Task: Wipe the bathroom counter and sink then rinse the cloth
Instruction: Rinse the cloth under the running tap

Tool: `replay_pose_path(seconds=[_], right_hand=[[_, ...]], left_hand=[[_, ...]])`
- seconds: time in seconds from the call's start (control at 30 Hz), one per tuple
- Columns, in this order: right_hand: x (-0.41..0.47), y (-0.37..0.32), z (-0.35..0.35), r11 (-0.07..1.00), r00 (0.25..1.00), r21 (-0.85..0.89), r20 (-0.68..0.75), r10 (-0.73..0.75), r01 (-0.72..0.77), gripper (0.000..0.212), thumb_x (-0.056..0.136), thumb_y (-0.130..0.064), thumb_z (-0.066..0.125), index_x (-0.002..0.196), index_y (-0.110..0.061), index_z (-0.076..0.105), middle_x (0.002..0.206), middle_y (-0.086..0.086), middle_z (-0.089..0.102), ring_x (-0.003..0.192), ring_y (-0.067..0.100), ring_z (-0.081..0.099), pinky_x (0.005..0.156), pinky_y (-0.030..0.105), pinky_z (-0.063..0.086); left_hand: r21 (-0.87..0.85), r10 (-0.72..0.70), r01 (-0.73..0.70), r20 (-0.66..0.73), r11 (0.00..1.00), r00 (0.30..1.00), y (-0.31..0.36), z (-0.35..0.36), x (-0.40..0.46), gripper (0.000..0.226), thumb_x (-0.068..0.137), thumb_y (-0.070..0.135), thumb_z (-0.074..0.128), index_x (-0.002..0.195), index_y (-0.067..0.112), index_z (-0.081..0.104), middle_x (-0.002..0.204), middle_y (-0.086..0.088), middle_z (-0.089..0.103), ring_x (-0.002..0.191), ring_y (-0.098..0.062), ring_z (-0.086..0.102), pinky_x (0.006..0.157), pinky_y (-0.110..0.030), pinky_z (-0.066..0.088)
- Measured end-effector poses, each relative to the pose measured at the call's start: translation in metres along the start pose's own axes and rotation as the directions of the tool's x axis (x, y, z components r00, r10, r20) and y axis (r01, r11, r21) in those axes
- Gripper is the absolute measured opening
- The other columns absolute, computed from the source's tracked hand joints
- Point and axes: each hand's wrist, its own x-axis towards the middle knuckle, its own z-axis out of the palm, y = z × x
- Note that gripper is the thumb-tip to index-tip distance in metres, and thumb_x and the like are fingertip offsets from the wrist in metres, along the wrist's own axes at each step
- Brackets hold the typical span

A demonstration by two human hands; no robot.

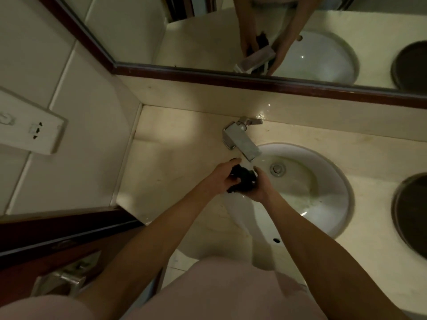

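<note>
A dark, bunched-up cloth (242,179) is held between both my hands over the left rim of the white oval sink (323,204). My left hand (221,175) grips its left side and my right hand (260,188) cups it from the right. Just beyond the cloth the spout of the chrome faucet (241,142) reaches over the basin, and water seems to fall onto the cloth. The drain (277,168) lies to the right of my hands. The cream counter (175,158) surrounds the sink.
A mirror (231,31) with a dark wooden frame runs along the back and reflects my hands and the faucet. A dark round tray (411,215) sits on the counter at the right edge. A wall socket plate (30,128) is on the left wall. A dark door with a metal handle (67,278) is at lower left.
</note>
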Motion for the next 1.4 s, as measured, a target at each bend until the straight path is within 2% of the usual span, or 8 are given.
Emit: replay_pose_path(seconds=[0.2, 0.4, 0.7, 0.9, 0.97, 1.13, 1.27, 1.4], right_hand=[[-0.019, -0.028, 0.012, 0.948, 0.998, -0.314, 0.067, -0.022, 0.042, 0.055, 0.099, -0.052, 0.054, 0.133, -0.009, 0.055, 0.126, 0.017, 0.061, 0.115, 0.034, 0.062, 0.091, 0.048, 0.053], [-0.020, -0.044, -0.020, 0.606, 0.994, -0.792, 0.006, -0.108, 0.070, 0.077, 0.074, -0.081, 0.066, 0.120, -0.019, 0.069, 0.117, 0.002, 0.073, 0.111, 0.021, 0.068, 0.094, 0.039, 0.054], [-0.025, -0.045, -0.055, 0.450, 0.834, -0.788, 0.138, -0.535, 0.420, 0.039, 0.094, -0.042, 0.071, 0.116, -0.011, 0.077, 0.095, 0.000, 0.076, 0.085, 0.008, 0.068, 0.090, 0.029, 0.051], [-0.008, -0.037, -0.061, 0.050, 0.708, -0.980, 0.105, -0.698, 0.195, 0.066, 0.095, -0.066, 0.053, 0.066, -0.009, 0.067, 0.058, 0.012, 0.060, 0.055, 0.028, 0.059, 0.051, 0.030, 0.036], [-0.004, -0.035, -0.057, 0.146, 0.727, -0.975, 0.023, -0.686, 0.169, 0.064, 0.094, -0.065, 0.056, 0.059, -0.010, 0.055, 0.056, 0.010, 0.055, 0.053, 0.025, 0.055, 0.053, 0.031, 0.037], [-0.008, -0.036, -0.050, 0.865, 0.971, -0.449, 0.021, -0.240, 0.224, 0.049, 0.091, -0.046, 0.073, 0.116, -0.004, 0.072, 0.099, 0.021, 0.073, 0.088, 0.034, 0.073, 0.081, 0.049, 0.062], [-0.003, -0.031, -0.044, 0.978, 0.970, -0.169, 0.230, -0.079, 0.120, 0.051, 0.101, -0.033, 0.058, 0.144, -0.005, 0.053, 0.112, 0.019, 0.069, 0.094, 0.028, 0.069, 0.077, 0.040, 0.058], [0.006, -0.031, -0.022, 0.991, 0.951, -0.063, 0.295, -0.095, 0.119, 0.050, 0.095, -0.047, 0.056, 0.131, -0.011, 0.059, 0.110, 0.011, 0.067, 0.100, 0.025, 0.066, 0.088, 0.038, 0.051]], left_hand=[[0.101, 0.158, -0.141, -0.185, 0.985, 0.970, 0.002, -0.014, 0.005, 0.034, 0.095, 0.015, 0.064, 0.126, 0.001, 0.062, 0.113, -0.017, 0.068, 0.091, -0.026, 0.067, 0.068, -0.031, 0.056], [-0.054, 0.312, -0.329, -0.209, 0.943, 0.927, 0.017, -0.001, 0.004, 0.029, 0.099, 0.012, 0.059, 0.127, 0.009, 0.060, 0.121, -0.014, 0.066, 0.093, -0.022, 0.067, 0.064, -0.028, 0.059], [0.096, 0.360, -0.348, -0.317, 0.933, 0.877, 0.016, -0.005, 0.006, 0.027, 0.100, 0.019, 0.057, 0.126, 0.014, 0.063, 0.108, -0.004, 0.067, 0.078, -0.011, 0.065, 0.058, -0.027, 0.055], [0.128, 0.355, -0.334, -0.445, 0.934, 0.822, 0.007, 0.005, 0.013, 0.033, 0.098, 0.019, 0.060, 0.131, 0.016, 0.063, 0.113, -0.007, 0.069, 0.080, -0.018, 0.067, 0.050, -0.027, 0.053], [0.117, 0.345, -0.331, -0.477, 0.936, 0.808, 0.003, 0.013, 0.015, 0.033, 0.097, 0.017, 0.060, 0.130, 0.016, 0.065, 0.113, -0.008, 0.070, 0.082, -0.022, 0.069, 0.051, -0.028, 0.054], [0.053, 0.284, -0.291, -0.443, 0.955, 0.850, -0.001, 0.026, 0.014, 0.030, 0.095, 0.010, 0.059, 0.124, 0.012, 0.068, 0.109, -0.011, 0.070, 0.085, -0.028, 0.071, 0.057, -0.032, 0.058], [0.170, 0.410, -0.374, -0.329, 0.912, 0.850, -0.020, 0.038, 0.007, 0.028, 0.092, 0.009, 0.059, 0.116, 0.015, 0.073, 0.105, -0.006, 0.075, 0.088, -0.021, 0.072, 0.069, -0.033, 0.061], [0.641, 0.619, -0.478, 0.005, 0.601, 0.785, -0.058, 0.045, -0.004, 0.026, 0.088, 0.011, 0.060, 0.106, 0.018, 0.077, 0.100, 0.002, 0.076, 0.087, -0.008, 0.069, 0.077, -0.023, 0.056]])
